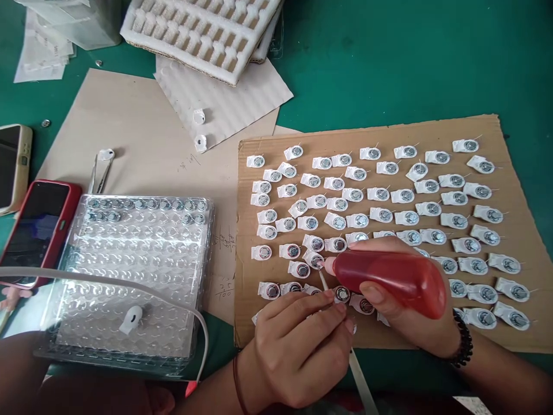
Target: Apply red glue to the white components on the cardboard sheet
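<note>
My right hand [417,327] is wrapped round a red squeeze bottle [395,279], tipped on its side with its pink nozzle pointing left. The nozzle tip is at a small white part with a round metallic disc [314,260]. My left hand [302,349] is closed on pale tweezers [362,381]; their tip comes out above the fingers, close to the nozzle and that part. Several similar white parts lie in loose rows on a cardboard sheet [514,230] beneath both hands. Some of them are hidden by my hands and the bottle.
To the left stands a clear plastic tray [129,253] with small metal discs in its upper rows and a cable [168,297] across it. Metal tweezers [102,173], a red-cased phone [41,222] and another phone [15,167] lie nearby. A foam tray [190,49] sits behind.
</note>
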`<state>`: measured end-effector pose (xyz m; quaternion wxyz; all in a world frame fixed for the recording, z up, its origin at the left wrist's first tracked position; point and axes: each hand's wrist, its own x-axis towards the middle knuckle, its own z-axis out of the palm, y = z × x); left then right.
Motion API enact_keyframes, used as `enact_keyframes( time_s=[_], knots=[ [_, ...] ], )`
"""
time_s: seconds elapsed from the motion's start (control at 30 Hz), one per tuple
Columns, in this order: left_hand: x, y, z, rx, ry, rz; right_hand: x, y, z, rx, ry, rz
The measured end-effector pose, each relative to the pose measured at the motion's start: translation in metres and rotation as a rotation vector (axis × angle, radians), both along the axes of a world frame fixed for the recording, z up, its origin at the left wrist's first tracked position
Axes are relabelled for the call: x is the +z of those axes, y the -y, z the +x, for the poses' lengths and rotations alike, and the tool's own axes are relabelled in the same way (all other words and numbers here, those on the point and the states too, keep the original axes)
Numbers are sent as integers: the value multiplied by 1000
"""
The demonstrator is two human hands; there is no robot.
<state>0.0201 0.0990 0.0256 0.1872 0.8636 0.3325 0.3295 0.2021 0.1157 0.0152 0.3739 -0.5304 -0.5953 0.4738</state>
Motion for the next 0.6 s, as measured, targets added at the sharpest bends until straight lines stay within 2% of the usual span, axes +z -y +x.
enact_keyframes(
  time_s=[0.2,0.4,0.6],
  knots=[
    [2,-1,-2,-1,-1,-5,0,2,0,-49,58,77],
    [2,-1,-1,16,13,-16,1,2,1,-18,61,31],
    [2,-2,0,26,18,-38,2,0,1,-24,100,72]
  ],
)
